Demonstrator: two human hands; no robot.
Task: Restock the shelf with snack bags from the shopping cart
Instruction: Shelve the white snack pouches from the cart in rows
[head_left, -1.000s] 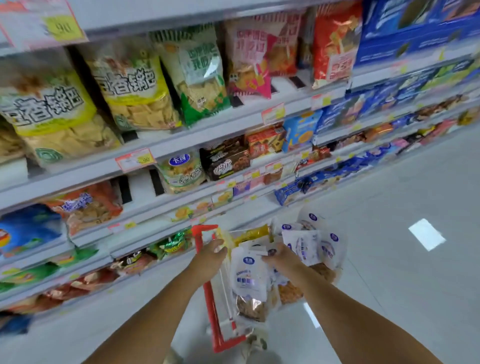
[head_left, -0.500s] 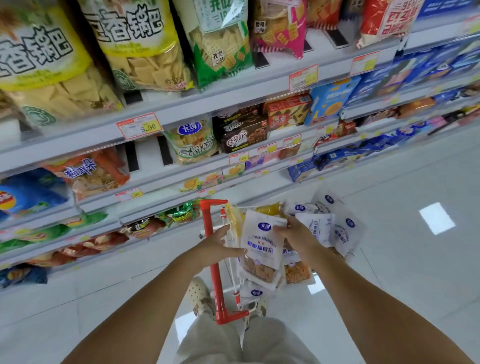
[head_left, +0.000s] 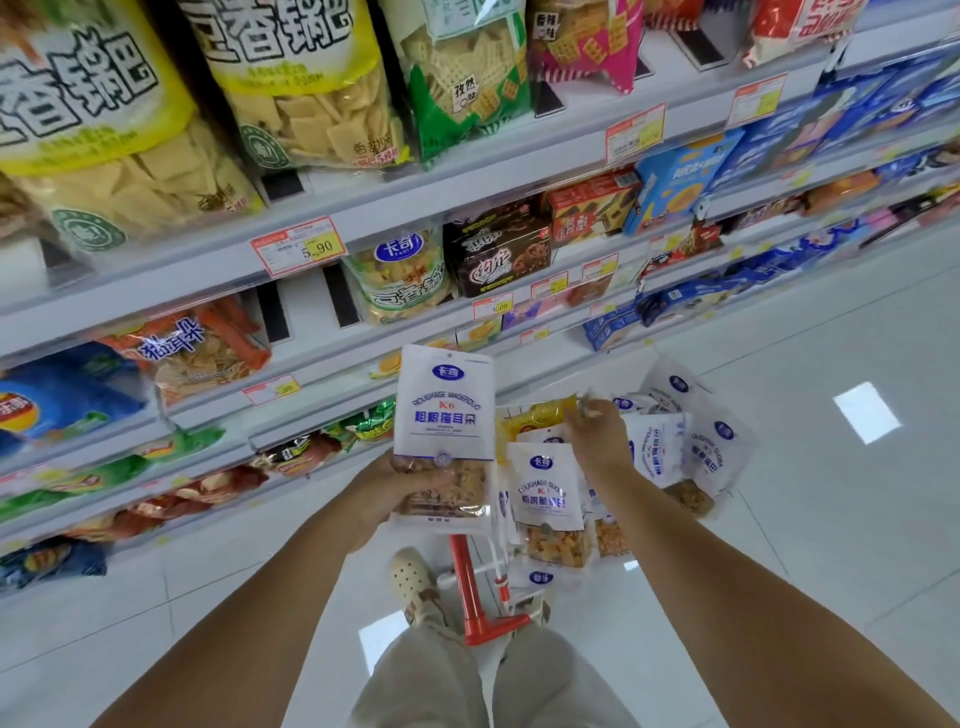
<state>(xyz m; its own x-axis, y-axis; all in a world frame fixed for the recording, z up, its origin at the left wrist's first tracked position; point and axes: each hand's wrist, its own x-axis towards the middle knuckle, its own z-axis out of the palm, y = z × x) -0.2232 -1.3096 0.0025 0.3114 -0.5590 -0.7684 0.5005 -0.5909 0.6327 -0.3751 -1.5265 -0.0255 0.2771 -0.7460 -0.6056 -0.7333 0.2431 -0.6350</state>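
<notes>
left hand grips a white snack bag by its lower clear part, fingers curled round the bottom w/ thumb across the front, bag upright & lifted above the cart, in front of the shelf edge. blue logo + blue/red print on the bag front, brown snack visible thru the window at the bottom.

right hand is over the shopping cart, palm down, fingers bent & partly spread, touching the top of the pile of bags; can't tell if it actually has hold of one, tips are blurred.

cart's red handle frame sits just in front of the person's legs. inside it: more white bags of the same brand, stacked upright & leaning, one yellow bag behind them near the right hand.

shelf runs along the left & top: big yellow chip bags on the upper tier, price tag reading 5.90 on the rail, a gap on the tier below beside a green/white bag & a brown cookie box. white tiled floor to the right.
</notes>
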